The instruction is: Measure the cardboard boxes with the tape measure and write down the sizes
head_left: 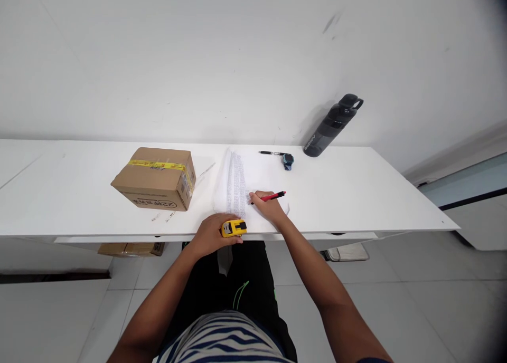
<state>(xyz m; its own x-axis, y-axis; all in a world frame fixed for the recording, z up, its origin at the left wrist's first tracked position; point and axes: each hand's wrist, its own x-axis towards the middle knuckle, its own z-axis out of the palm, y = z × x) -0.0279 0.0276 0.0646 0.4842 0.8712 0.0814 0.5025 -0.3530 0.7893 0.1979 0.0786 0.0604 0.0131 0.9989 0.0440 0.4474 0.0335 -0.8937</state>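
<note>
My left hand (212, 235) is closed around a yellow and black tape measure (234, 228) at the table's front edge. In my right hand (269, 208) is a red pen (274, 197), its tip low over sheets of paper (236, 181) covered with dense handwriting. The fingers of that hand are pinched on the pen, and the hand rests on the right part of the paper. Behind it lie a black pen (271, 153) and a dark blue-green wristwatch (288, 161).
On the white table (368, 194), a taped cardboard box (156, 178) stands to the left. A dark water bottle (332, 125) stands at the back right by the wall. Another cardboard box (130, 248) is on the floor under the table.
</note>
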